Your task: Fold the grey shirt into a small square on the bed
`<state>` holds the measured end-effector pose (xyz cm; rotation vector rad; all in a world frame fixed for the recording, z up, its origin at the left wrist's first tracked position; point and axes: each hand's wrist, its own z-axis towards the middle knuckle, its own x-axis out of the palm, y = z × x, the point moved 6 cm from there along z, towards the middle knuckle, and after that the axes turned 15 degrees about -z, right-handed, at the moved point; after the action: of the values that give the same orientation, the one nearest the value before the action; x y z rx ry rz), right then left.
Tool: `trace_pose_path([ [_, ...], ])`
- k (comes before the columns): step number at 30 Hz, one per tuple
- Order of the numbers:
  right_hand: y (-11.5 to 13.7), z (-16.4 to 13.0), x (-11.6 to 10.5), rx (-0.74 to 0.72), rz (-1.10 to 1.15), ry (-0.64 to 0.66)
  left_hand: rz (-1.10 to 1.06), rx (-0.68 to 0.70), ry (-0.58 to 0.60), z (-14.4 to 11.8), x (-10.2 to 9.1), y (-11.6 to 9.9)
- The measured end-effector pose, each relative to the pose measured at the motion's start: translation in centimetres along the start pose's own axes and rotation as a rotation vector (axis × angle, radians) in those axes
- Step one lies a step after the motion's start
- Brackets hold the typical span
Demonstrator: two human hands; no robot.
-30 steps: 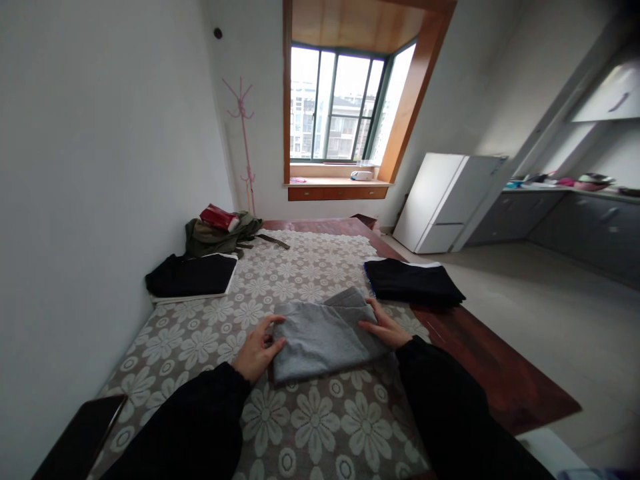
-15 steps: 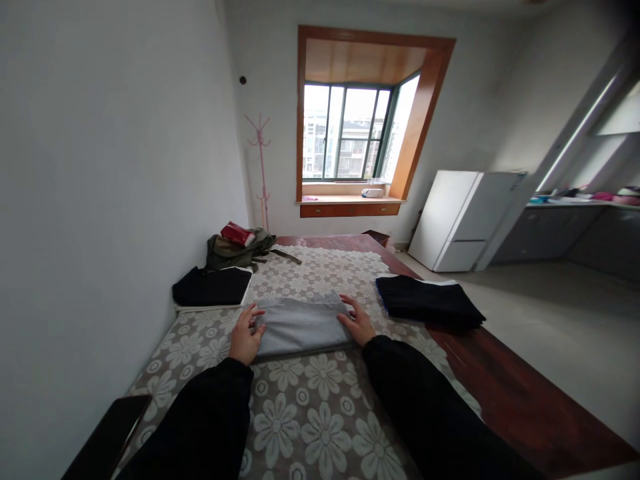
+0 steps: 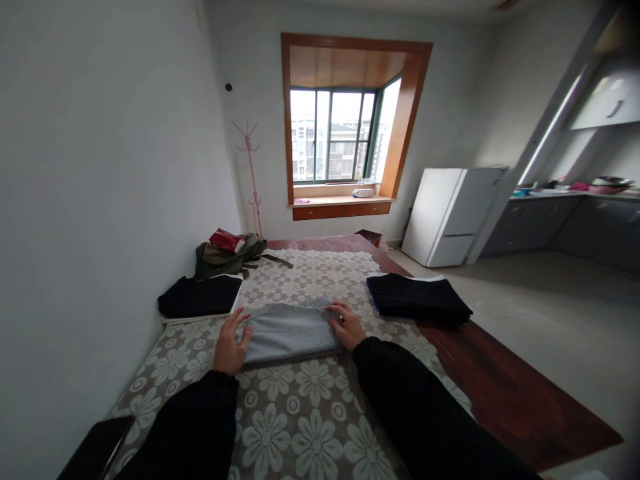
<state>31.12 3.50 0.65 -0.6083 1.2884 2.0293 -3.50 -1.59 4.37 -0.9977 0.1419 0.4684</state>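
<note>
A folded piece of grey cloth (image 3: 293,333), seemingly a garment, lies flat in front of me on the flower-patterned tablecloth (image 3: 315,440). At its left end rests my left hand (image 3: 233,343), fingers spread and thumb apart, touching the edge. My right hand (image 3: 349,327) is at the opposite end, its fingers bent and the thumb apart from them over the cloth's upper right corner. Folded black cloth (image 3: 417,297) lies in a stack to the right. More black cloth (image 3: 200,297) sits to the left, by the wall, with a white edge under it.
Behind the left pile is a dark green backpack (image 3: 235,253) with a red packet (image 3: 227,241) on top. A dark phone-like slab (image 3: 97,447) lies at the near left. The table's bare reddish wood (image 3: 520,393) shows along the right. A white fridge (image 3: 450,217) stands beyond.
The view has shifted slightly, so everything sits a little further left. The right fingers are bent a bit more over the grey cloth. The cloth stays in place.
</note>
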Motion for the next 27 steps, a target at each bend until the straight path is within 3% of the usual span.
trace_pose_path([
  [5, 1.0, -0.5, -0.8, -0.111, -0.164, -0.040, 0.015, 0.057, 0.089, -0.2, 0.7, 0.3],
  [8, 2.5, -0.9, -0.5, -0.233, -0.258, 0.098, 0.066, 0.057, 0.164, -0.1, 1.5, 1.1],
  [11, 3.9, -1.4, -0.2, -0.346, -0.340, 0.232, 0.128, 0.045, 0.331, 0.2, 3.3, 1.6],
  [14, 3.5, -1.3, -0.1, -0.252, -0.346, 0.259, 0.227, 0.026, 0.464, 0.3, 5.0, 2.0],
  [18, 2.1, -1.0, 0.6, -0.118, -0.277, 0.306, 0.353, 0.016, 0.492, -0.3, 5.9, 3.1],
  [27, 2.1, -1.2, 0.5, -0.158, -0.235, 0.317, 0.353, 0.107, 0.492, -0.8, 5.7, 3.7],
])
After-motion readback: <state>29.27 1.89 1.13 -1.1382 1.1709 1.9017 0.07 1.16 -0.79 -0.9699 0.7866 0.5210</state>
